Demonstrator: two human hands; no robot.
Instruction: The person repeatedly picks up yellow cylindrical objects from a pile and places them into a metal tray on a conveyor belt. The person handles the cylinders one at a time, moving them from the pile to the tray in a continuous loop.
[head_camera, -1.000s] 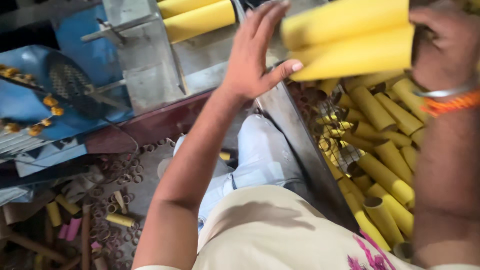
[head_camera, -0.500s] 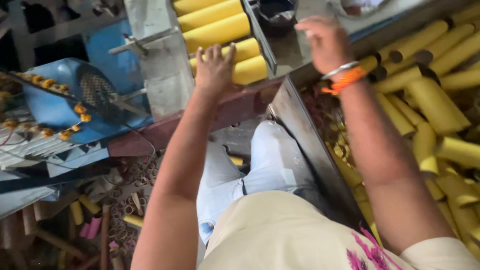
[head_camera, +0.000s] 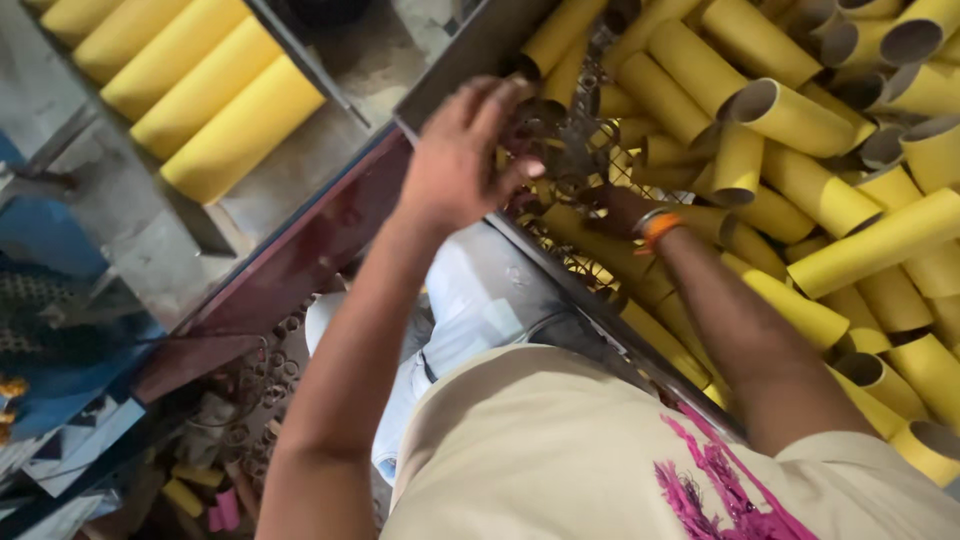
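Beneath the left hand (head_camera: 465, 165), grip loose and empty, lie yellow tubes (head_camera: 700, 170); right unseen.

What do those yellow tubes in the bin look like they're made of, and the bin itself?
Yellow tubes: likely cardboard, matte yellow outside, with hollow ends showing a thick greyish-brown wall.
Bin: seemingly metal, with a dull grey sheet rim and a wire mesh side.

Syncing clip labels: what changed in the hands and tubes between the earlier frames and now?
The left hand came off the row of yellow tubes on the machine and moved right to the bin's rim, fingers spread, empty. The right hand let go of the tubes it carried a second ago and dropped into the bin of loose yellow tubes; its grip is hidden. The row and the orange wristband are unchanged.
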